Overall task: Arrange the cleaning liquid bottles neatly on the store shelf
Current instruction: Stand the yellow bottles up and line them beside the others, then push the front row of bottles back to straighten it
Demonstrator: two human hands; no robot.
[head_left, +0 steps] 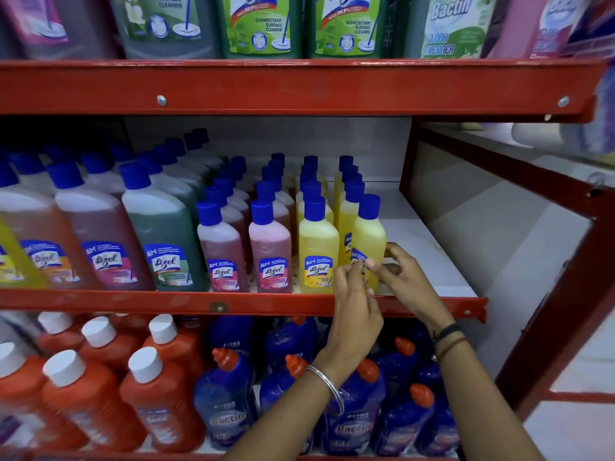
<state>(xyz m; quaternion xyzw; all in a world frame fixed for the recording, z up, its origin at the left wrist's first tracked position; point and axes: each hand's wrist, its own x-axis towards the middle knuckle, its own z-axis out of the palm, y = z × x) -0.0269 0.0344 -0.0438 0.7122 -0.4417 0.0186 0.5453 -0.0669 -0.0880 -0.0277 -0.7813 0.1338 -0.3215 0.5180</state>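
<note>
Both hands, left hand point(357, 307) and right hand point(404, 281), pinch a small yellow bottle point(367, 237) low at its label, fingers closed on it. Likely light, smooth plastic; best held around its body.

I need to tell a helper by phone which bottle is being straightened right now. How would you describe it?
Find the middle red shelf and go to the right end of its bottle rows. The front yellow bottle there is held low down between both hands. Unlike the yellow bottle to its left, it is turned, so its label faces sideways.
</note>
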